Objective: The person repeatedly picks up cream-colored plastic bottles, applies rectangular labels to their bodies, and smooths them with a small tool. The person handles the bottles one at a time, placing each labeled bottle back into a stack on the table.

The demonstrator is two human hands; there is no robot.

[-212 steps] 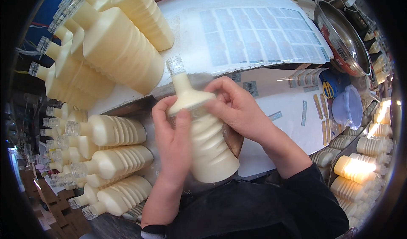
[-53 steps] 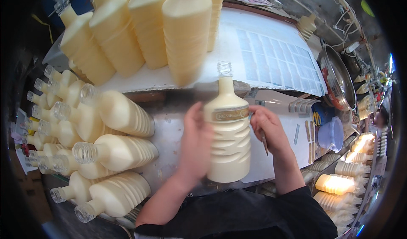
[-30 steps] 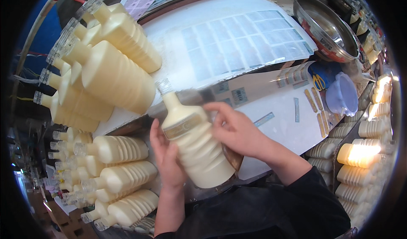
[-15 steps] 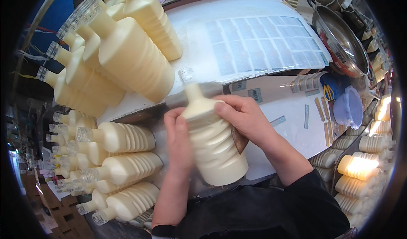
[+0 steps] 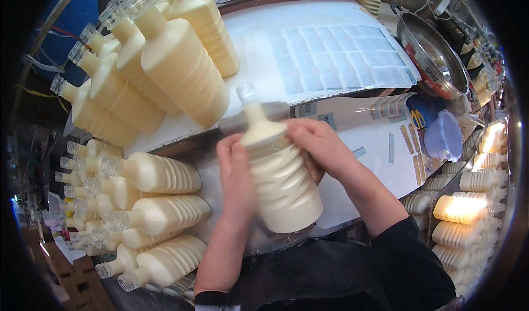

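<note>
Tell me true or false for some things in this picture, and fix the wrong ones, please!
1. The left hand and right hand touch the same bottle. True.
2. That bottle is bright red. False: it is mostly cream.
3. A purple tub is on the picture's right side. True.
4. The left hand wears a glove. False: it is bare.
5. A metal pan is to the right of a blue sheet. True.
6. The bottle sits on the sheet. False: the sheet lies apart from it, farther from the person.
</note>
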